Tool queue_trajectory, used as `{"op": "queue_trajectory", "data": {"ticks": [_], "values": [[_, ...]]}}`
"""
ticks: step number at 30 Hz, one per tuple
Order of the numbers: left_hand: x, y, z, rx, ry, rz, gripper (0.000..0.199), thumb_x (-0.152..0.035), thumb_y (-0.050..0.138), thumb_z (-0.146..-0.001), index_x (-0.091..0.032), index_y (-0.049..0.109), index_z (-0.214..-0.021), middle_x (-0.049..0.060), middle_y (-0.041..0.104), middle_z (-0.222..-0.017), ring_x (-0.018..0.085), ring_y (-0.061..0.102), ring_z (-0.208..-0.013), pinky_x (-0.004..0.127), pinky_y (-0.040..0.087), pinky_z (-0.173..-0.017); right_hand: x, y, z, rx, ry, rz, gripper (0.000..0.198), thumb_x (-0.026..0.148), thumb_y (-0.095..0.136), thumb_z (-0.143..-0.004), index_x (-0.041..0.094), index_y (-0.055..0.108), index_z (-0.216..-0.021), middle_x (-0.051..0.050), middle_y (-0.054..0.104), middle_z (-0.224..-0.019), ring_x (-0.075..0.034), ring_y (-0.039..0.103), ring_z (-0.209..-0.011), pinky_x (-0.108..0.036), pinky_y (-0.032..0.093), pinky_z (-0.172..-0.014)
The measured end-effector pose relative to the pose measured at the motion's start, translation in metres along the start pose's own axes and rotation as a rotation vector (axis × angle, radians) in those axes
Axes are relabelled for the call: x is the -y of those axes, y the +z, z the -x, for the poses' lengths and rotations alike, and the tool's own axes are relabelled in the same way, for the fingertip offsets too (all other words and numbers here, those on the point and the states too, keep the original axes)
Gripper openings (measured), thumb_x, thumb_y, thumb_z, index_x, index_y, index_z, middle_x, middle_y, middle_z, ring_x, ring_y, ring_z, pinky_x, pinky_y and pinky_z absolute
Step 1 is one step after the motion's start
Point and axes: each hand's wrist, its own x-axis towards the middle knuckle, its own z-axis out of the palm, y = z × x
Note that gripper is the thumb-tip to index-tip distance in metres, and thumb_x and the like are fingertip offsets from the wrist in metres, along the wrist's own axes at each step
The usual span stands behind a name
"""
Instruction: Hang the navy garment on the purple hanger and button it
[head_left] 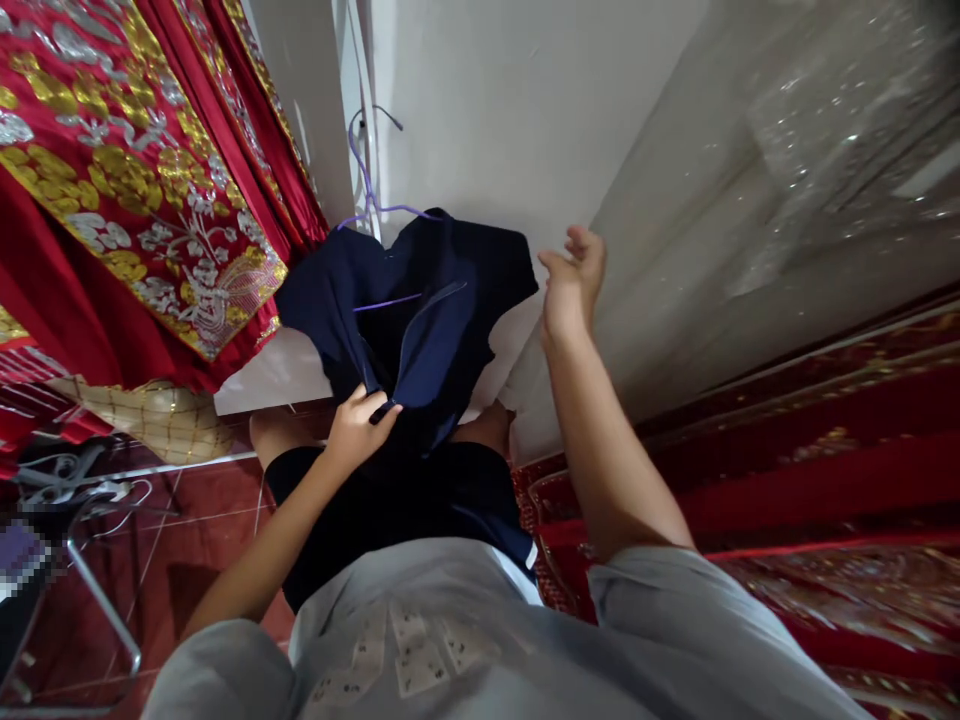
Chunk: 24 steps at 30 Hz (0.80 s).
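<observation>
A dark navy short-sleeved garment (442, 340) hangs in front of me on a purple wire hanger (369, 203). Its front opening is parted, and the hanger's lower bar shows inside. My left hand (360, 430) pinches the garment's front at the bottom of the opening, near what looks like a zipper (420, 325). To the right of the garment's sleeve, my right hand (575, 280) is raised with its fingers apart and partly curled. It holds nothing and does not appear to touch the cloth.
Red fabric with gold and silver sequins (172, 190) hangs at the left. A metal-framed chair (97, 590) stands at the lower left on red floor tiles (206, 510). Shiny clear plastic (817, 140) covers the right side, above more red decorated cloth (787, 450).
</observation>
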Motion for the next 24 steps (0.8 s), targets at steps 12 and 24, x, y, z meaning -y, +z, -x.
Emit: {"op": "queue_trajectory", "data": {"ticks": [12, 24], "values": [[-0.056, 0.030, 0.015, -0.357, -0.472, 0.573, 0.069, -0.055, 0.064, -0.095, -0.032, 0.033, -0.152, 0.004, 0.062, -0.088, 0.021, 0.067, -0.078, 0.036, 0.057, -0.075, 0.034, 0.046, 0.225, 0.492, 0.053, -0.186, 0.015, 0.038, 0.066, -0.091, 0.025, 0.058, -0.093, -0.004, 0.057, -0.089, -0.021, 0.057, -0.084, -0.038, 0.049, -0.081], [-0.052, 0.027, 0.016, -0.368, -0.401, 0.634, 0.022, -0.044, 0.072, -0.089, -0.022, 0.069, -0.090, 0.004, 0.070, -0.087, 0.021, 0.070, -0.085, 0.035, 0.059, -0.082, 0.040, 0.036, 0.221, 0.483, 0.028, -0.220, 0.013, 0.036, 0.068, -0.090, 0.027, 0.066, -0.099, -0.003, 0.059, -0.087, -0.020, 0.058, -0.074, -0.038, 0.051, -0.070]]}}
